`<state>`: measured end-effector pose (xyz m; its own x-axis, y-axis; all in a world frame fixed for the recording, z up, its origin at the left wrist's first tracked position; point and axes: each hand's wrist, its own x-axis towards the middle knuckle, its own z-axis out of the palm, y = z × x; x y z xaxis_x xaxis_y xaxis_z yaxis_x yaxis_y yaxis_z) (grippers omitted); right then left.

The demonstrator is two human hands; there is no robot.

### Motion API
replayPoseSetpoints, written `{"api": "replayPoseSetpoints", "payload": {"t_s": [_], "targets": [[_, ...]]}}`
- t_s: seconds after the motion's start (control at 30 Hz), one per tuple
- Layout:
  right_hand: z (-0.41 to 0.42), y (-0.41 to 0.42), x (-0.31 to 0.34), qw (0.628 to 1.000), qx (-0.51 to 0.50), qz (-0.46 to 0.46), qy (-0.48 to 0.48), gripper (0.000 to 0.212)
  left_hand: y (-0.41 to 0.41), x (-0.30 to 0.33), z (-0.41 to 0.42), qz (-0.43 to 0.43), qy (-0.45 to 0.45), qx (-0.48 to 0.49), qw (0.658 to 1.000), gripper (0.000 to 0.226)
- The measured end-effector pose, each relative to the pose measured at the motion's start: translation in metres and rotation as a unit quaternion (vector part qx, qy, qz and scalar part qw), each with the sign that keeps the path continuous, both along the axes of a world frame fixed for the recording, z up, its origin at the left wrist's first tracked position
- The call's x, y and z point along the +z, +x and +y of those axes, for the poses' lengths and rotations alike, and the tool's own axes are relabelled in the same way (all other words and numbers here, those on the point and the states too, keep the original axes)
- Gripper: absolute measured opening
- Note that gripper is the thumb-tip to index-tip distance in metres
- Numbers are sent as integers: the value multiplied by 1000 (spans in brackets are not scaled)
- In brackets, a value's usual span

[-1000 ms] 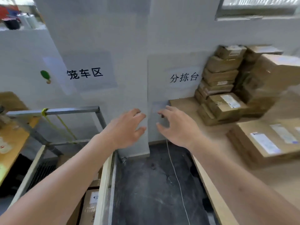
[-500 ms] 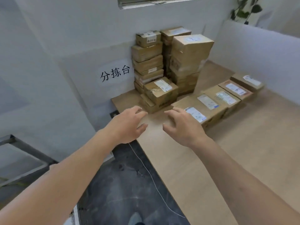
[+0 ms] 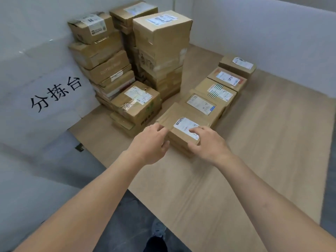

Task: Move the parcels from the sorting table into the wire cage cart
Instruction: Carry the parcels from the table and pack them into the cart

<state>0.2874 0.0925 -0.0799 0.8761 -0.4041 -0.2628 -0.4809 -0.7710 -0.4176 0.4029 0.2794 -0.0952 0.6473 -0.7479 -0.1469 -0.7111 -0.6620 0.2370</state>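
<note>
Flanking nearest parcel (image 3: 183, 124): left hand (image 3: 151, 142), right hand (image 3: 207, 142), fingers spread, touching its edges.

Head camera looks steeply down, close over sorting table (image 3: 254, 142)

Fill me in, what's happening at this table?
A person is reaching with both hands for the nearest flat parcel in a row on the sorting table. The left hand is at its left edge, the right hand rests on its near right corner. It is not lifted yet. Stacked boxes stand behind.
</note>
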Motion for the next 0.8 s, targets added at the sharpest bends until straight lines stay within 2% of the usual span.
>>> {"api": "replayPoseSetpoints", "payload": {"t_s": [0.3, 0.43, 0.63, 0.7, 0.8], "targets": [[-52, 60, -70, 993, -94, 65, 24, 55, 57, -72, -64, 59, 59, -57, 995, 43], [-66, 74, -100, 988, -114, 101, 7, 51, 62, -102, -78, 61, 64, -73, 993, 57], [-87, 86, -131, 985, -141, 94, 12, 59, 58, -125, -76, 69, 55, -77, 993, 58], [-85, 86, -133, 985, -141, 99, -13, 60, 59, -127, -71, 69, 45, -72, 994, 54], [-67, 79, -130, 985, -125, 99, -72, 59, 61, -126, -63, 73, 21, -28, 997, 35]]}}
